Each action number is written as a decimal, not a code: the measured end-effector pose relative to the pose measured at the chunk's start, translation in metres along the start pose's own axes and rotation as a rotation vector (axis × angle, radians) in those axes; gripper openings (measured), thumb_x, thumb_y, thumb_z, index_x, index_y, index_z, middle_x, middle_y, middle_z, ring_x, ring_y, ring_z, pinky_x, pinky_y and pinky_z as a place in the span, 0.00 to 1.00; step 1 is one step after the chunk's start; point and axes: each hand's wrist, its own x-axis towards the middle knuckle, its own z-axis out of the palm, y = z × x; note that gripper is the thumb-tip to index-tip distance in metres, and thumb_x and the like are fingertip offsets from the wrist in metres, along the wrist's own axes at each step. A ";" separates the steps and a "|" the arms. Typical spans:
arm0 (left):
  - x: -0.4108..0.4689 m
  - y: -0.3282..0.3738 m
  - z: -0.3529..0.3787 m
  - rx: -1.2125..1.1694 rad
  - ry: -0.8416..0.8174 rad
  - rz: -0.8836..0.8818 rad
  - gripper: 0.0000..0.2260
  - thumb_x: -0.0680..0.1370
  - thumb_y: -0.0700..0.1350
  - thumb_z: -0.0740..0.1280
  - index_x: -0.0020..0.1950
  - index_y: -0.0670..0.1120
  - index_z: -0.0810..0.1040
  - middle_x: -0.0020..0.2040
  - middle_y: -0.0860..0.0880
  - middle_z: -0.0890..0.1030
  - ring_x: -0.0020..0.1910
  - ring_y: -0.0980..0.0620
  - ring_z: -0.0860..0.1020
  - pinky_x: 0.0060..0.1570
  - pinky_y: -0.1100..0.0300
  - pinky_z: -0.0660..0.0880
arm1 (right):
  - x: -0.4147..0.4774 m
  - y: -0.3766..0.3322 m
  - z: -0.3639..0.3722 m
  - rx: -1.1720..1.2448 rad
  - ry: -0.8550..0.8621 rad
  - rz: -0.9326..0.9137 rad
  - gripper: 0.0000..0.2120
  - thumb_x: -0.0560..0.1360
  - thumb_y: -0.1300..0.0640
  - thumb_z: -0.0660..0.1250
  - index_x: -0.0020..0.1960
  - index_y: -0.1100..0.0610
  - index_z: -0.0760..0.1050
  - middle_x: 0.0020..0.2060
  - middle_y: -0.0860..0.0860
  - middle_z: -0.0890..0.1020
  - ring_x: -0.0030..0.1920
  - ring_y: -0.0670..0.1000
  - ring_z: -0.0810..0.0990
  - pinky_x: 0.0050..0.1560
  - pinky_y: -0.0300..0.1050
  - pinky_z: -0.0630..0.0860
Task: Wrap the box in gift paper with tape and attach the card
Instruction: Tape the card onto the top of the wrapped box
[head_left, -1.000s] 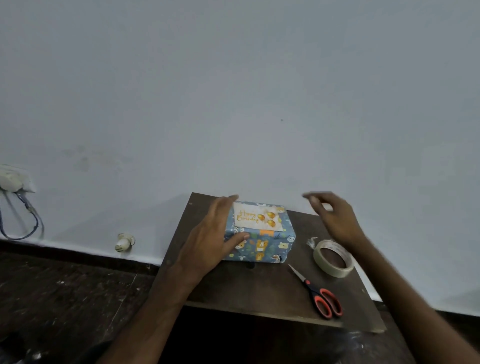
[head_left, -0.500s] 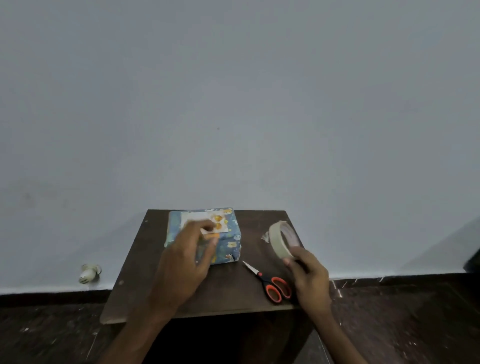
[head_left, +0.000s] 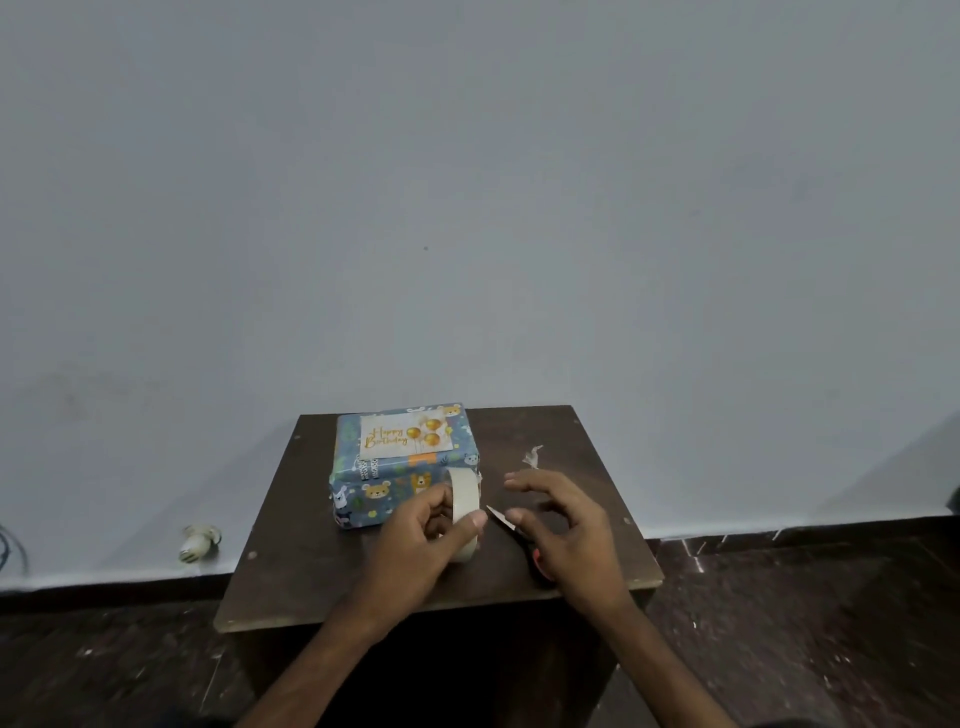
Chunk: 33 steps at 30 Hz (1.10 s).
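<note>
On the floor (head_left: 779, 634) at the foot of the pale wall (head_left: 467, 208), out at 9 o'clock from the table (head_left: 291, 571), lies a small white plug-like object (head_left: 200, 541); what it is exactly cannot be told.

The dark brown table stands against the wall. On its far left part, about 11 o'clock from the table's middle, sits the box (head_left: 384, 496), fully covered in blue gift paper printed with bears. The card (head_left: 402, 437), white with gold lettering and gold balloons, lies flat on the box's top face.

At 5 o'clock from the box, just in front of its near right corner, the left grip (head_left: 426, 540) is clamped on the tape roll (head_left: 465, 512). The fingers curl through and round the ring, the thumb presses on its outer band, and the cream roll stands on edge, lifted off the table.

At 3 o'clock from the roll, the scissors (head_left: 500, 517) lie on the table. Only the pale blade tip and a bit of red handle show from under the right grip (head_left: 566, 535). That grip hovers above them with fingers apart and loosely bent, holding nothing.

At 12 o'clock from the right grip, a small crumpled scrap (head_left: 533, 457) of pale tape rests on the table.
</note>
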 end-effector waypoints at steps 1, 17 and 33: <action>-0.002 -0.002 -0.002 0.040 -0.015 -0.001 0.06 0.78 0.46 0.72 0.53 0.47 0.82 0.45 0.47 0.86 0.47 0.48 0.84 0.50 0.56 0.81 | 0.002 -0.001 0.001 -0.040 -0.003 -0.035 0.12 0.74 0.59 0.74 0.56 0.51 0.81 0.55 0.43 0.83 0.60 0.49 0.80 0.55 0.46 0.78; -0.001 -0.009 -0.007 0.384 -0.100 0.084 0.11 0.75 0.54 0.74 0.48 0.48 0.81 0.41 0.51 0.83 0.40 0.55 0.81 0.45 0.50 0.78 | 0.003 0.006 0.011 -0.315 -0.016 -0.215 0.02 0.75 0.59 0.72 0.48 0.55 0.81 0.45 0.44 0.81 0.48 0.45 0.77 0.48 0.43 0.76; -0.002 -0.008 -0.014 0.455 -0.154 0.040 0.08 0.76 0.48 0.74 0.45 0.45 0.80 0.38 0.47 0.83 0.35 0.55 0.81 0.35 0.62 0.74 | 0.006 0.010 0.007 -0.408 -0.204 -0.313 0.05 0.78 0.55 0.69 0.50 0.56 0.80 0.45 0.46 0.80 0.46 0.49 0.77 0.46 0.46 0.75</action>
